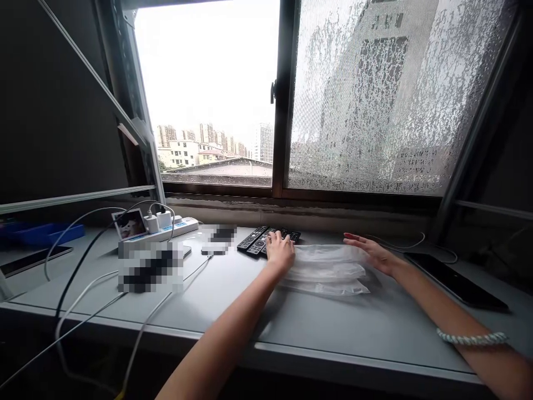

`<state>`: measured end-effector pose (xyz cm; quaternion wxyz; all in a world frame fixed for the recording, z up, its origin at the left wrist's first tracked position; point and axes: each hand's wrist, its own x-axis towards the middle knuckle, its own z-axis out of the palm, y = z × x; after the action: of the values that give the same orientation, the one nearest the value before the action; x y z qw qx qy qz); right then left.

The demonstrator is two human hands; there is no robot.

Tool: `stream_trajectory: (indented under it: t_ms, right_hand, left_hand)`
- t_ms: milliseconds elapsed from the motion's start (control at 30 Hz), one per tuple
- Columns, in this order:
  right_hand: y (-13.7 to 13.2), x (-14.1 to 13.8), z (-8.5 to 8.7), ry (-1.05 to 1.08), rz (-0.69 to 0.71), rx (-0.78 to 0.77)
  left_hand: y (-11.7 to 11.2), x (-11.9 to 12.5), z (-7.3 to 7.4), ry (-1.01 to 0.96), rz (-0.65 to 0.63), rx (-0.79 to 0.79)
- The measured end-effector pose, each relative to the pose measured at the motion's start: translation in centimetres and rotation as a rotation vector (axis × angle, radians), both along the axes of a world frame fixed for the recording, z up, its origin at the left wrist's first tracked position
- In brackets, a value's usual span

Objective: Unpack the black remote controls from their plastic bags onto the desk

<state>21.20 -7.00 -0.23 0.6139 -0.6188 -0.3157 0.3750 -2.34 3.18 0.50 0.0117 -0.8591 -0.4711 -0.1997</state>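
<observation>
Several black remote controls (252, 242) lie side by side on the desk near the window wall. My left hand (280, 250) is over the right-hand ones, its fingers bent round a remote control, with the thumb side partly hidden. Just to the right of that hand, clear plastic bags (328, 269) lie flat in overlapping layers. My right hand (372, 254) hovers by the far right end of the bags, fingers stretched out and holding nothing. A pale beaded band circles the right wrist.
A black tablet (458, 280) lies at the right. To the left are a white power strip (183, 226) with chargers, a small photo (130, 223), trailing cables, blurred-out devices and a blue tray (50, 233). The desk's front edge (333, 355) runs below my forearms.
</observation>
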Motion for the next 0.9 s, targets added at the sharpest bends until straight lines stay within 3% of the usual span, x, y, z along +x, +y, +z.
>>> stream_trajectory:
  t_ms: [100,167,367,600,900]
  right_hand:
    - [0.2,0.3,-0.6,-0.039,0.166,-0.033]
    - [0.3,0.3,-0.9,-0.070,0.201,-0.033]
    - [0.5,0.3,-1.2,-0.160,0.083,0.045]
    - [0.8,0.9,-0.4,0.129,0.044,0.225]
    - [-0.7,-1.7,1.0,-0.058,0.315,0.169]
  left_hand:
    - [1.3,-0.8,0.1,0.034,0.025,-0.098]
    - [2.1,-1.1,0.0,0.041,0.031,-0.155]
    - [3.3,-1.7,-0.3,0.054,0.074,-0.241]
    - [3.4,-2.2,0.0,0.111,0.099,-0.307]
    - [3.1,-2.1,0.5,0.135,0.123,-0.335]
